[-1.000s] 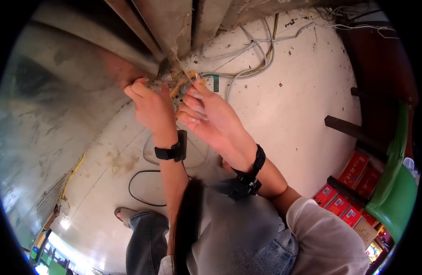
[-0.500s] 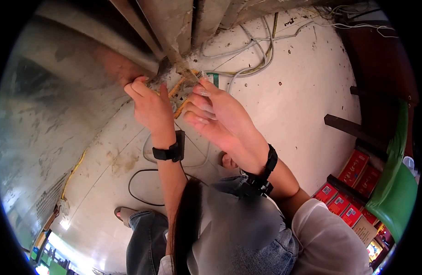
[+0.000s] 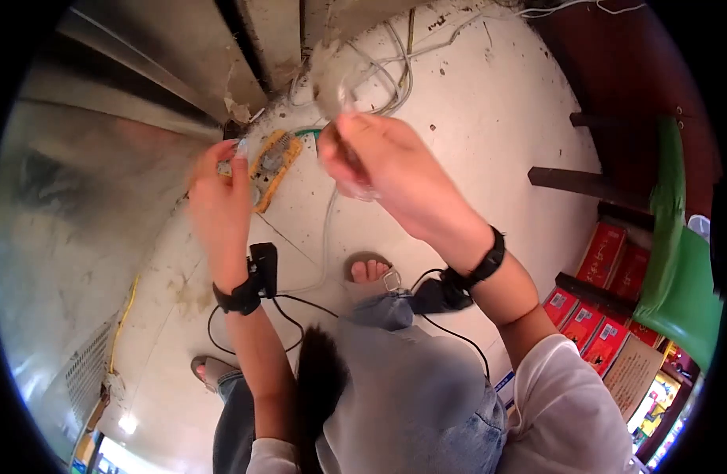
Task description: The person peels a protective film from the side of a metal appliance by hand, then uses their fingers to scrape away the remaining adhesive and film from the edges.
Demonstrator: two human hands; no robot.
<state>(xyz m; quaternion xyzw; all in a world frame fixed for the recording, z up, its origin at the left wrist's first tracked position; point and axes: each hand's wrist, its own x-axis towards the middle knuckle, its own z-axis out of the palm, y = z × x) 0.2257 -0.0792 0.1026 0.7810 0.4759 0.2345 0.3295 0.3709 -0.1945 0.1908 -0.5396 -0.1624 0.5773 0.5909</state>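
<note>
My right hand (image 3: pixel 387 162) is raised over the floor, its fingers closed on a blurred grey-brown clump of dusty fluff (image 3: pixel 330 77) at the fingertips. Lower and to the left, my left hand (image 3: pixel 219 193) has thumb and index tip together in a pinch; whether anything small sits between them I cannot make out. Just right of those fingers lies a dirty yellow-edged piece (image 3: pixel 273 170) with a grey, fluff-covered middle. A short green strip (image 3: pixel 308 132) is on the floor behind it.
Grey cables (image 3: pixel 395 83) loop across the floor at the back. A metal cabinet (image 3: pixel 79 205) stands at the left, with metal legs or panels (image 3: pixel 182 71) above. On the right are a green chair (image 3: pixel 679 292) and red boxes (image 3: pixel 580 324). A thin black cord (image 3: pixel 288 320) hangs near my wrists.
My right hand has lifted away from the cabinet's foot with the fluff clump. My left hand has drawn slightly left and down, and the yellow-edged piece shows more fully. The whole view has shifted.
</note>
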